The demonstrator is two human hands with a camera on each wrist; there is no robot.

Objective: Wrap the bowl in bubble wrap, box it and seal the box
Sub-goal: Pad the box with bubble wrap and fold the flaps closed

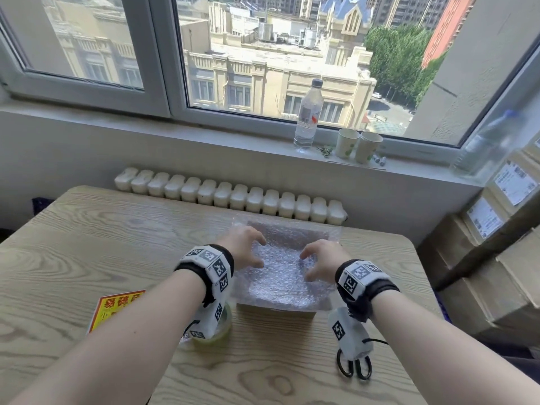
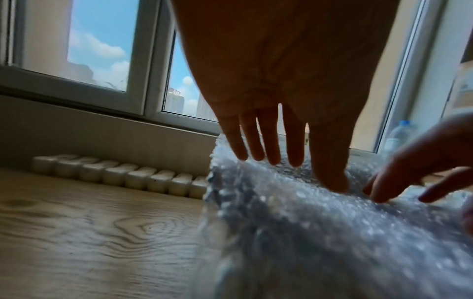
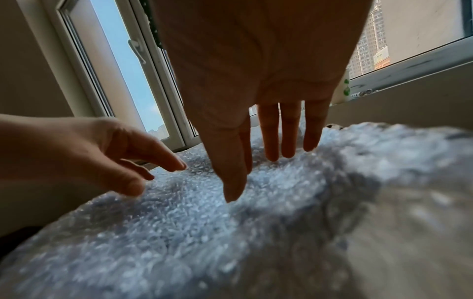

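Observation:
A sheet of bubble wrap [image 1: 282, 277] lies draped over a brown cardboard box [image 1: 277, 314] in the middle of the table. My left hand [image 1: 248, 249] rests on its left part with fingers spread, fingertips [image 2: 271, 157] touching the wrap [image 2: 332, 232]. My right hand [image 1: 317, 260] rests on its right part the same way, straight fingers [image 3: 271, 145] on the wrap [image 3: 230, 232]. Neither hand grips anything. A green bowl [image 1: 223, 327] stands on the table left of the box, mostly hidden under my left wrist.
Black-handled scissors [image 1: 355, 366] lie near the table's front right. A red and yellow sticker sheet [image 1: 117, 309] lies at the left. A water bottle [image 1: 306, 118] and two paper cups [image 1: 359, 146] stand on the sill. Stacked cardboard boxes [image 1: 496, 258] fill the right side.

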